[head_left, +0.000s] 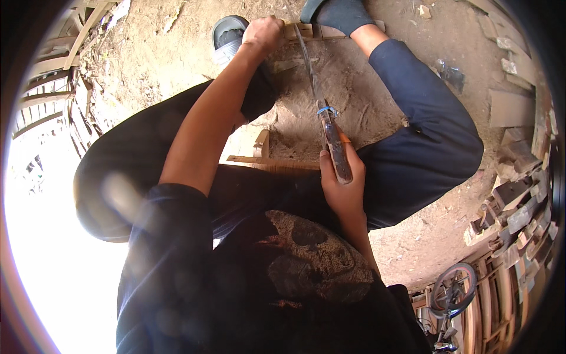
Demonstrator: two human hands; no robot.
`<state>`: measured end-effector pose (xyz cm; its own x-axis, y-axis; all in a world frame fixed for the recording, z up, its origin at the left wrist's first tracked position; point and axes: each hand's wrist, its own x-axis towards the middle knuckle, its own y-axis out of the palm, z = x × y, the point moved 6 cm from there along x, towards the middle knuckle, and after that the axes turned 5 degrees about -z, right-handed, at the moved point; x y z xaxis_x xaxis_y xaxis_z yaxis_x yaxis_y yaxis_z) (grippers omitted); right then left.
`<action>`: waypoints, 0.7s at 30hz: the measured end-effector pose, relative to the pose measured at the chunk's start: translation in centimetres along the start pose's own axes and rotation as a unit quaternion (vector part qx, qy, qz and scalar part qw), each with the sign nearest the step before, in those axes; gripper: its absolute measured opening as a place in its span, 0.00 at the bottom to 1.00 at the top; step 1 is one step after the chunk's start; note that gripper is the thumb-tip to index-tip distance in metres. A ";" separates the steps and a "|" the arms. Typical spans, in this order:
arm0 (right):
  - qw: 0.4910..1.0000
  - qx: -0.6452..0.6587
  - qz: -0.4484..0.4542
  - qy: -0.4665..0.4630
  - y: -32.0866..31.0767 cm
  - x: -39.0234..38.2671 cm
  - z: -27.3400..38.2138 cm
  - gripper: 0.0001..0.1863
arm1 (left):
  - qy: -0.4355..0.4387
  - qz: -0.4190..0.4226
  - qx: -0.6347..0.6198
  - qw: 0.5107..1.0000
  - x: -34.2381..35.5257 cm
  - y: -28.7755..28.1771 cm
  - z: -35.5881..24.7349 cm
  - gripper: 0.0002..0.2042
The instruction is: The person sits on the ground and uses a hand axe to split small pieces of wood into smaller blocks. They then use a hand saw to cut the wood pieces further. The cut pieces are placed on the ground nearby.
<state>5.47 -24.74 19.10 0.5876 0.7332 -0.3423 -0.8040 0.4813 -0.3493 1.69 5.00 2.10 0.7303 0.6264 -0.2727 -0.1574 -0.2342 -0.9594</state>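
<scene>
My right hand (345, 183) is wrapped round the worn wooden handle of a handsaw (308, 62). Blue cord is tied where the handle meets the long, narrow blade. The blade points away from me and crosses a thin wooden strip (333, 32) low over the dirt ground. At the strip's left end my left hand (265, 34) is closed on it, just left of the blade; its fingertips are hidden. My right foot, in a dark sock or shoe (336, 15), presses on the strip right of the blade. A grey slide sandal (229, 34) is beside my left hand.
A small wooden piece (261, 143) and a wooden board (274, 162) lie between my legs. Stacked wood offcuts (519, 206) line the right side. A bicycle wheel (453, 289) stands at lower right, by wooden slats. Timber framing (50, 88) is at far left.
</scene>
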 end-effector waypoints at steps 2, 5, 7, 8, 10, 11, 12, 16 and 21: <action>1.000 -0.008 -0.022 -0.010 -0.2 0.3 -0.2 0.23 | 0.003 -0.008 -0.008 1.000 0.9 -0.2 -0.6 0.12; 1.000 0.007 -0.012 0.012 -0.1 0.5 -0.3 0.22 | -0.006 0.019 -0.022 1.000 1.5 0.2 -0.1 0.13; 1.000 0.022 -0.003 0.013 -0.2 0.8 -0.8 0.22 | 0.000 0.028 -0.038 0.999 1.6 0.4 0.6 0.17; 0.999 0.029 0.002 0.013 -0.2 1.0 -1.2 0.22 | -0.002 0.030 -0.042 0.999 1.4 0.6 1.2 0.17; 0.999 0.045 0.003 0.002 -0.6 1.2 -2.0 0.22 | 0.006 0.027 -0.060 0.998 1.6 -0.2 1.0 0.18; 0.999 0.051 -0.001 -0.005 -0.8 1.3 -2.0 0.22 | 0.008 0.031 -0.070 0.997 2.0 -0.3 0.6 0.19; 0.999 0.043 -0.007 -0.007 -1.2 1.3 -1.8 0.22 | 0.010 0.034 -0.081 0.996 2.4 -0.4 0.0 0.19; 0.998 0.040 0.018 0.035 -0.7 1.2 -1.6 0.22 | 0.013 0.031 -0.063 0.997 1.7 0.4 1.3 0.21; 0.999 0.041 0.009 0.014 0.4 1.3 -0.4 0.23 | 0.002 0.035 -0.050 0.998 1.1 -0.5 1.2 0.22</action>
<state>5.97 -23.79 18.16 0.5746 0.7288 -0.3725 -0.8184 0.5068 -0.2708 1.76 6.64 2.16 0.7219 0.6038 -0.3380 -0.1400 -0.3508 -0.9259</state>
